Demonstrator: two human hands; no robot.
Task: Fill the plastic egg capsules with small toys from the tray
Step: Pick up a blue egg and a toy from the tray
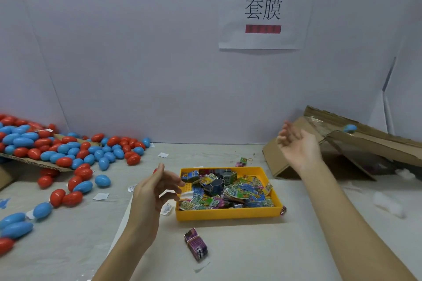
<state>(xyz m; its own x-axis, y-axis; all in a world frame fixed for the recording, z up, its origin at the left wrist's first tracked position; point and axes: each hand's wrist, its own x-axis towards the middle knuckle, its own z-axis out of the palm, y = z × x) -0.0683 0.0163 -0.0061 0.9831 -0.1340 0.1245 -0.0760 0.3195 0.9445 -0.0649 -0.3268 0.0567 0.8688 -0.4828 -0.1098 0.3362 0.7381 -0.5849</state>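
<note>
Table (pixel 228 246) (cloth-covered) meets grey wall (pixel 137 52).

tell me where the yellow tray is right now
In the head view the yellow tray sits centre-table between both hands, a purple packet lying just in front.

Egg capsules (pixel 68 150) left of tray (pixel 228 214)

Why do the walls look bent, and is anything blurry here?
Head view: the wide lens bows the wall seams; the raised right hand and the blue plastic egg over the brown cardboard box are smeared, while the yellow plastic tray looks fairly sharp under soft, even light.
</note>
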